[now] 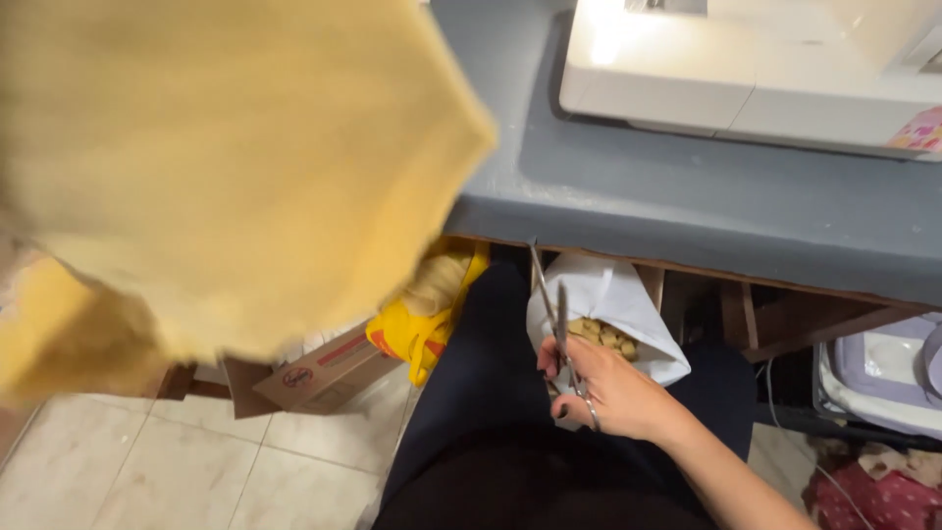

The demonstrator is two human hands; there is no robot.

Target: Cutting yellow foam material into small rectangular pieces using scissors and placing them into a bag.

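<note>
Her right hand [610,393] gripped a pair of scissors [559,324], blades pointing away, resting over her lap. Yellow fabric [216,167] hung lifted at near left, presumably for inspection; the hand holding it was hidden, its fingers impossible to judge.

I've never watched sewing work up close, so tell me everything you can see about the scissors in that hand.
The scissors look like plain metal, with long, thin, silvery blades. The blades are slightly parted and point up and away, toward the edge of the grey table. The right hand grips the handle loops, fingers through them, above a lap in dark clothing. Behind the blades sits a white bag holding tan scraps. Nothing is caught between the blades.
</note>
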